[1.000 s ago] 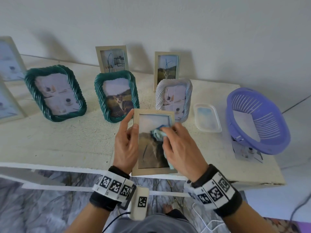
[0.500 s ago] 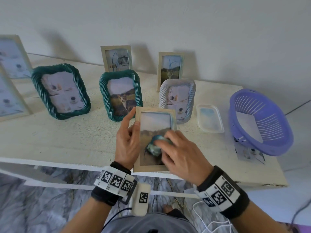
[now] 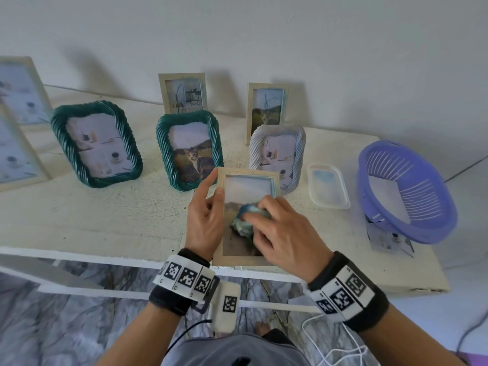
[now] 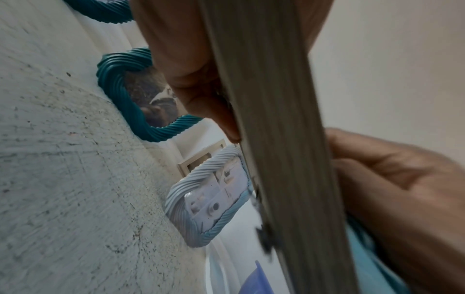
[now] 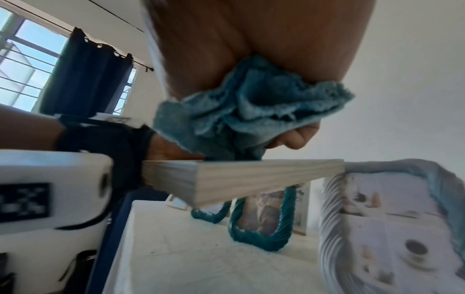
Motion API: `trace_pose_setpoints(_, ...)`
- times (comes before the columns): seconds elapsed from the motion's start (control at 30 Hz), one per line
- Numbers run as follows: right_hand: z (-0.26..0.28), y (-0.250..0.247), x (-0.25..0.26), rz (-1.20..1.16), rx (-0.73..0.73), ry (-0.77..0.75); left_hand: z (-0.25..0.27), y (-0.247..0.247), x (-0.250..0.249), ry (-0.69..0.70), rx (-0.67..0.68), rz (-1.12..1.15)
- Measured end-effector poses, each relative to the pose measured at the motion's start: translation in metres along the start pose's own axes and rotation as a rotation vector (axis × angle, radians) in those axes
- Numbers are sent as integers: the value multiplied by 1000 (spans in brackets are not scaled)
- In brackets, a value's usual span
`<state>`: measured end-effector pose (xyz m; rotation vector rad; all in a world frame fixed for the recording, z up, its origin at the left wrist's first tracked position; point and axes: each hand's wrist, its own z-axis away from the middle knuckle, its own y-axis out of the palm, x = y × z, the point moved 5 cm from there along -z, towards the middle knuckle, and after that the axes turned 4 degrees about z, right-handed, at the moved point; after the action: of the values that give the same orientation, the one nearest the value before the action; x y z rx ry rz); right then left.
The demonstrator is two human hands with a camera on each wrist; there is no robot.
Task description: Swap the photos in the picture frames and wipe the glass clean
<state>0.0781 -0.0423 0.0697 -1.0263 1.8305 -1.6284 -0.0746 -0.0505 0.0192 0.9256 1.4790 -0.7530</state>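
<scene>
A light wooden picture frame (image 3: 247, 176) is held face up over the table's front edge; its side (image 4: 274, 127) fills the left wrist view and its edge (image 5: 241, 179) crosses the right wrist view. My left hand (image 3: 204, 220) grips its left side, thumb on the glass. My right hand (image 3: 280, 231) holds a bunched blue cloth (image 3: 244, 220) and presses it on the middle of the glass; the cloth (image 5: 251, 107) is bundled under the fingers. Most of the photo is hidden by hand and cloth.
Standing behind are two green twisted frames (image 3: 96, 143) (image 3: 188, 151), a pale twisted frame (image 3: 277, 151), two small wooden frames (image 3: 183, 92) (image 3: 266, 107) and larger frames (image 3: 18, 149) at the left. A clear lid (image 3: 328, 190), a purple basket (image 3: 406, 191) and a loose photo (image 3: 388, 239) lie right.
The right hand has rubbed the cloth from the upper part of the glass down to the middle and slightly back up. The left hand keeps its grip on the frame.
</scene>
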Motion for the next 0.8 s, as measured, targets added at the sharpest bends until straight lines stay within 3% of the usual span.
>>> trace_pose_setpoints(0.1, -5, -1, 6, 1, -15, 35, -1, 3, -5, 4, 5, -10)
trace_pose_setpoints(0.23, 8, 5, 22, -93, 85, -124, -2, 0, 3, -66, 2, 44)
trace_pose_setpoints(0.37, 7, -1, 11, 37, 161, -225, 4, 2, 6, -80, 0, 13)
trace_pose_setpoints(0.57, -7, -15, -3, 128, 63, -75, 2, 3, -1, -42, -7, 9)
trace_pose_setpoints(0.73, 4, -5, 21, 19, 126, -213, 2, 1, -6, -54, -7, 40)
trace_pose_setpoints(0.8, 0, -8, 15, 70, 106, -181, 1, 1, -9, -60, -10, 45)
